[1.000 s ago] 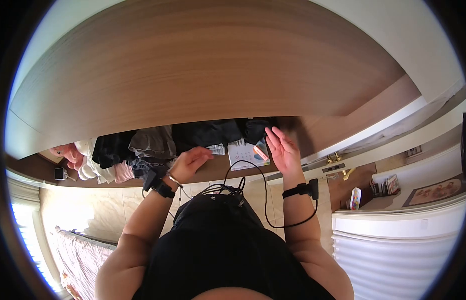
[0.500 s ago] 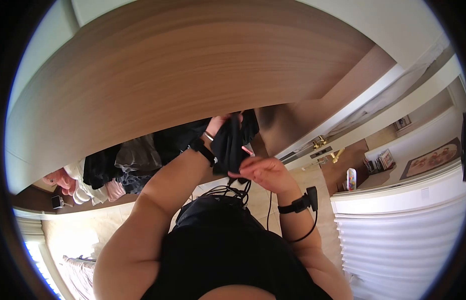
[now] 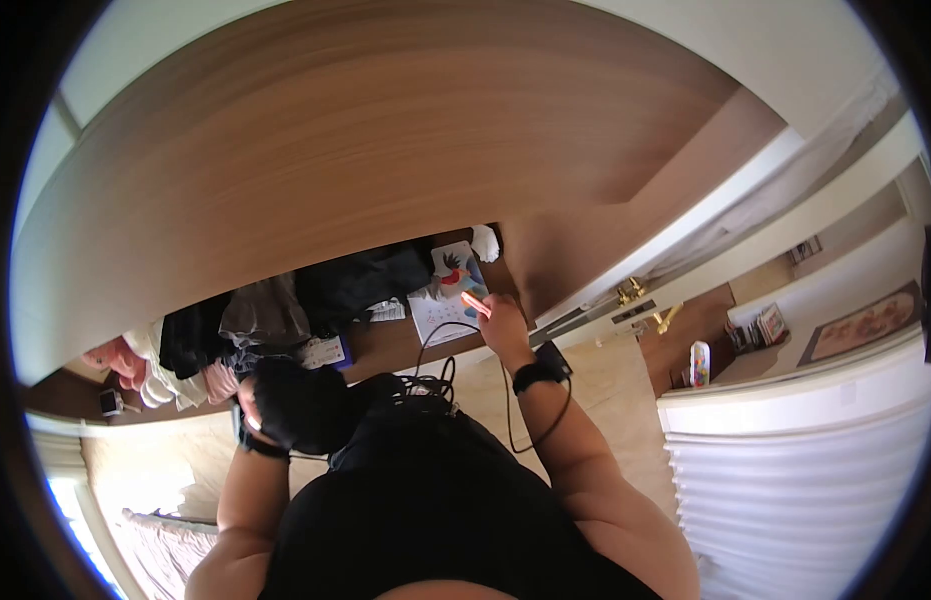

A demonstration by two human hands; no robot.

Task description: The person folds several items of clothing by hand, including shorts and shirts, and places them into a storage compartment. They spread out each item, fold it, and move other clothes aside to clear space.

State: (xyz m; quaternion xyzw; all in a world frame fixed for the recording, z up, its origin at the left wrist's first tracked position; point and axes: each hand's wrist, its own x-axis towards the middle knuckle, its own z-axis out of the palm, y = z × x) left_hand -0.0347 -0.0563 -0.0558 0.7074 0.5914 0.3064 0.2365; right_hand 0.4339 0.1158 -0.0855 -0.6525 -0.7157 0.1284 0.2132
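Note:
My left hand (image 3: 250, 402) is low on the left, close to my body, closed around a bundled black cloth garment (image 3: 307, 408). The bundle hides most of its fingers. Over the shelf's front edge, my right hand (image 3: 503, 326) is closed on a slim pink-orange thing (image 3: 474, 302), whose kind I cannot make out. Just beyond it, a printed sheet with a rooster picture (image 3: 447, 300) lies on the shelf. A dark garment pile (image 3: 360, 285) lies to the left of the sheet.
Grey clothing (image 3: 265, 315) and a pink soft item (image 3: 117, 360) lie farther left on the wooden shelf (image 3: 385, 345). A crumpled white item (image 3: 485, 243) sits at the shelf's right end. A large wooden panel (image 3: 385, 130) overhangs the shelf. Black cables (image 3: 440, 380) hang at my waist.
My left hand has drawn the black garment off the shelf, down and left towards my body. My right hand has moved up over the shelf edge. The rooster sheet has come into view.

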